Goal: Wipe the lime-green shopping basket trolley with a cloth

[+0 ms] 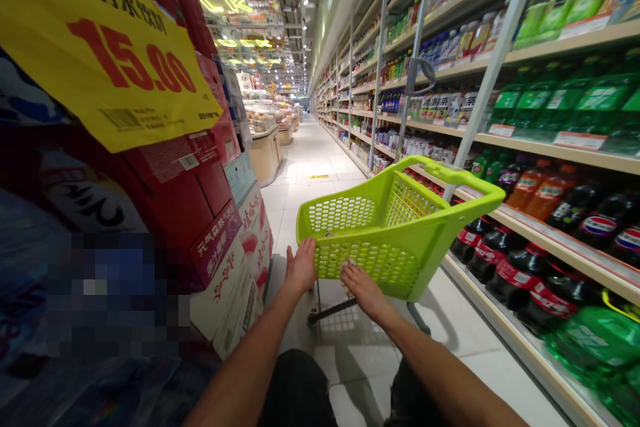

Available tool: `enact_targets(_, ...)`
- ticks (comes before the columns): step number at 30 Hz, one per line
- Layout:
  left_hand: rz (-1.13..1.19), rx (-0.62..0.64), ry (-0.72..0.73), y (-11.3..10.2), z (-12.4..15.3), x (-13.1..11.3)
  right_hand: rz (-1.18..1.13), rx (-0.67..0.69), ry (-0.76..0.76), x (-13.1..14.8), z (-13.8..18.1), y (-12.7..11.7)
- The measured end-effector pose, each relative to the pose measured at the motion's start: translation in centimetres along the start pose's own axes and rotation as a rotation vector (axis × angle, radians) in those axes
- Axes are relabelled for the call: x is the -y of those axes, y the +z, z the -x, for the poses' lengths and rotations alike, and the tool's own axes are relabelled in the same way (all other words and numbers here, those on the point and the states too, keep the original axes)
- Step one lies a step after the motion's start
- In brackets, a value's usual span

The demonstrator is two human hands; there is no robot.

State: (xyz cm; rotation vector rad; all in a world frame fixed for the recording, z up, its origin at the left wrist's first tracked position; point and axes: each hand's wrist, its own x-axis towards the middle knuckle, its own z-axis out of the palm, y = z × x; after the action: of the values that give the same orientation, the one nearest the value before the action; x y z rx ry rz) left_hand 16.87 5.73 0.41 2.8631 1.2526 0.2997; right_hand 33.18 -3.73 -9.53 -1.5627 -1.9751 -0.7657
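A lime-green plastic shopping cart (435, 247) with perforated walls stands in front of me, its handle toward the right. My left hand (301, 267) grips the cart's near left corner, fingertips over the upper edge and thumb pointing up. Against the side wall, my right hand (364, 288) presses a small pale, crumpled cloth (345, 289). Its fingers lie over the cloth and hide most of it; whether it is cloth or paper is hard to tell. The cart's wheeled metal frame shows beneath the basket.
Shelves (555, 143) of bottled drinks line the right side. Stacked drink cartons (225, 300) rise close on my left, under a yellow price sign (125, 60). Pale floor tiles (310, 153) run down the aisle, past display counters (265, 153) at far left.
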Motion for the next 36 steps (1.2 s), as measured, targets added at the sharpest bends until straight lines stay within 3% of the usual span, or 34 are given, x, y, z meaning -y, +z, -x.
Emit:
enact_targets(5, -0.01, -0.027, 0.032, -0.3, -0.3, -2.1, 0.049, -0.156, 0.101, -2.1, -2.2, -2.2)
enact_targets(11, -0.038, 0.02, 0.074, -0.2, -0.3, -3.5, 0.071, -0.01, 0.044, -2.4, 1.1, -1.4)
enact_targets(16, -0.019, -0.024, 0.053, -0.3, -0.7, -4.5, 0.078, -0.129, 0.176, -3.6, 0.0, -3.9)
enact_targets(18, -0.02, -0.027, 0.093, -0.2, -1.0, -5.4, 0.098, -0.113, 0.199, -4.2, 0.1, -4.1)
enact_targets(22, -0.021, 0.01, 0.12, 0.0, -1.2, -6.2, 0.145, -0.011, 0.141, -4.1, 3.4, -3.2)
enact_targets(24, -0.018, 0.02, 0.116, -0.2, -1.3, -6.3, 0.162, -0.024, 0.156, -4.2, 4.3, -3.7)
enact_targets(29, 0.011, 0.004, 0.119, -0.7, -1.5, -7.9, 0.189, -0.133, 0.284, -6.2, 2.0, -6.3)
enact_targets(36, -0.001, 0.025, 0.157, -0.7, -1.8, -9.6, 0.205, -0.011, 0.264, -6.5, 5.5, -5.9)
